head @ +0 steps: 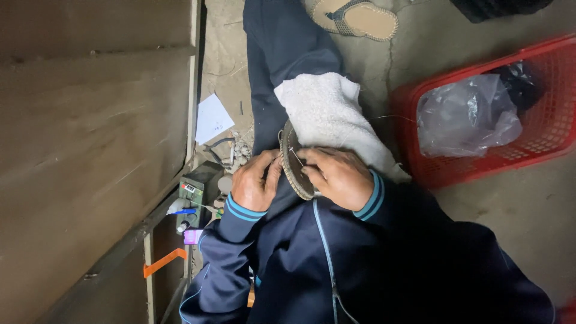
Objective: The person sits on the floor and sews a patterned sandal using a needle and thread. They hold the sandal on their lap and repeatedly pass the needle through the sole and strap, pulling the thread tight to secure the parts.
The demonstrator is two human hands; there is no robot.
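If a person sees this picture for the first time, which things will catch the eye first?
First, the two hands at the centre: the left hand and right hand grip a round woven piece on a white cloth over the knee. Next, the red basket at the right holds a clear plastic bag.

Single head view, looking steeply down, close over lap.

Shoe sole point(294, 168) between both hands on lap, cloth point(330, 114) behind it, basket point(540, 138) right, sandal point(360, 18) beyond.
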